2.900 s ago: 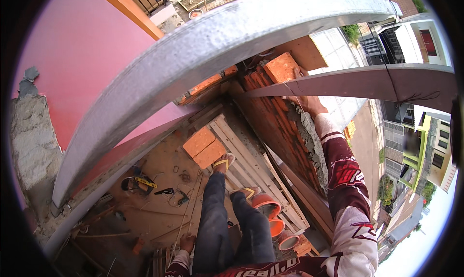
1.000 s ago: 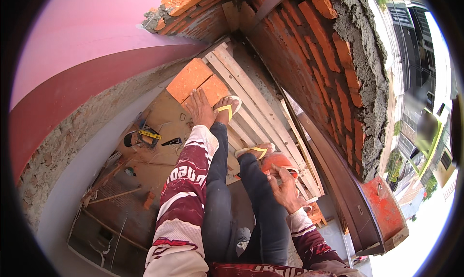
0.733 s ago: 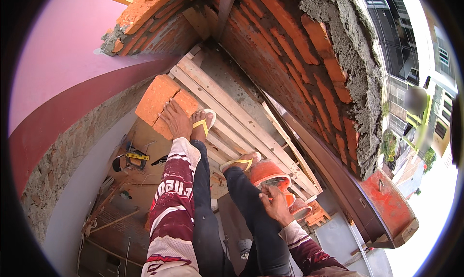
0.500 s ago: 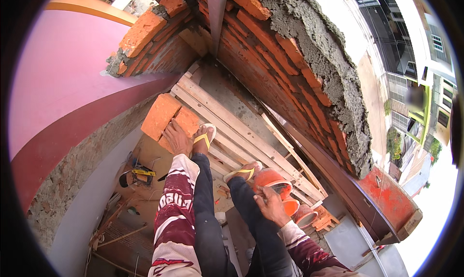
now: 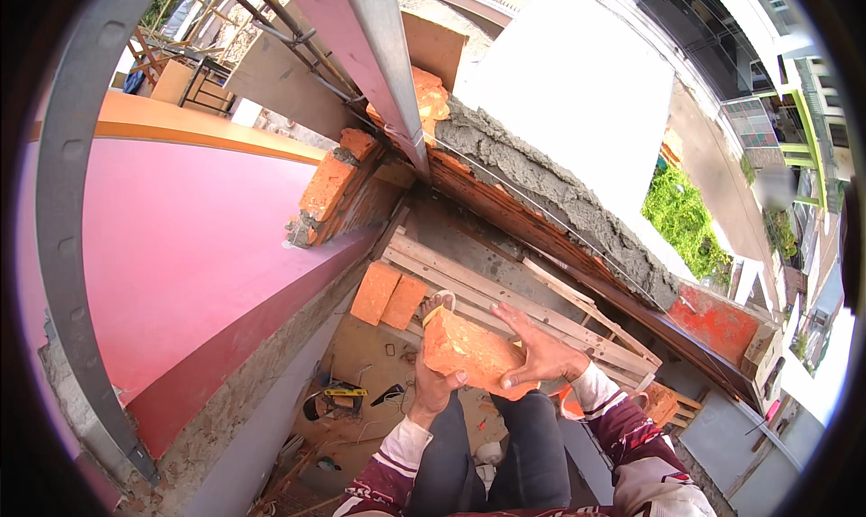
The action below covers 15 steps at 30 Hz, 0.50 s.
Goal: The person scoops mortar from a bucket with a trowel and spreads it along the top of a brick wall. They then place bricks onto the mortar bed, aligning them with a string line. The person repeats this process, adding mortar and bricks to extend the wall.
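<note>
An orange clay brick [image 5: 478, 347] is held up in front of my legs, slightly tilted. My left hand [image 5: 433, 387] is closed round its left end, with the thumb on the near side. At the right end my right hand [image 5: 547, 351] spans the brick, thumb pressed on it and fingers stretched along the far side. Two more bricks [image 5: 373, 293] lie side by side beyond, on the wooden planks [image 5: 505, 302] by my foot. Past the planks, the brick wall carries a rough bed of wet grey mortar [image 5: 550, 208] along its top.
A taut string [image 5: 577, 230] runs along the mortar from a metal upright [image 5: 397, 75]. On the left stands a pink wall [image 5: 207, 237] beside a short brick end [image 5: 325, 185]. A red mortar-stained board [image 5: 713, 320] sits at the right. Tools [image 5: 341, 400] lie below the planks.
The left hand has lifted a brick off the planks and brought it up and toward me. My right hand has come from beside the buckets to the brick. The view has tilted up.
</note>
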Each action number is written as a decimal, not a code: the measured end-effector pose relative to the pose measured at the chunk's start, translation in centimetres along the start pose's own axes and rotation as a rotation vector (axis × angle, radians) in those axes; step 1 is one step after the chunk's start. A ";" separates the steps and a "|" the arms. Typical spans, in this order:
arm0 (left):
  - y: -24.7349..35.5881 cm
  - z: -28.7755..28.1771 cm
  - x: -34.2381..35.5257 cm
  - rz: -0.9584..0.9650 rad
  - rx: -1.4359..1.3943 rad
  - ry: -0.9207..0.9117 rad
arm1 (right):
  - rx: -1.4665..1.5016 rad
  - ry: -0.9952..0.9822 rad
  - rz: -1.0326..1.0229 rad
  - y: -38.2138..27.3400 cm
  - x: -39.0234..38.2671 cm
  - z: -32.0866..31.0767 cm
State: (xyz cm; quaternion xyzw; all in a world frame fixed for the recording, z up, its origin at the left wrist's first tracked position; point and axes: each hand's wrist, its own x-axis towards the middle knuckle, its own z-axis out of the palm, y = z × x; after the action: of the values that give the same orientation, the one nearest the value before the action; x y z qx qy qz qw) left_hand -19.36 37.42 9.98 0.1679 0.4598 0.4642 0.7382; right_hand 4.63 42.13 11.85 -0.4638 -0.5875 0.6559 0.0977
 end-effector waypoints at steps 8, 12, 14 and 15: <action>11.1 11.3 0.7 -0.171 -0.010 -0.258 | 0.370 0.104 -0.048 -12.6 -5.5 -6.8; 11.7 13.4 2.6 -0.063 -0.108 -0.403 | 0.238 0.350 -0.054 -15.6 -6.8 -10.9; 11.0 12.2 1.3 -0.118 0.134 -0.251 | 0.159 0.441 -0.050 -16.2 -7.0 -13.7; 10.4 10.9 0.5 -0.096 0.230 -0.192 | 0.100 0.491 -0.052 -16.1 -6.9 -15.3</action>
State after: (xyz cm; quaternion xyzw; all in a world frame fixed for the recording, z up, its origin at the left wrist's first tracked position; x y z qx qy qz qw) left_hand -15.74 45.10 22.46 0.2728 0.4447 0.3544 0.7761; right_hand 12.76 52.54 31.02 -0.5885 -0.5247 0.5491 0.2773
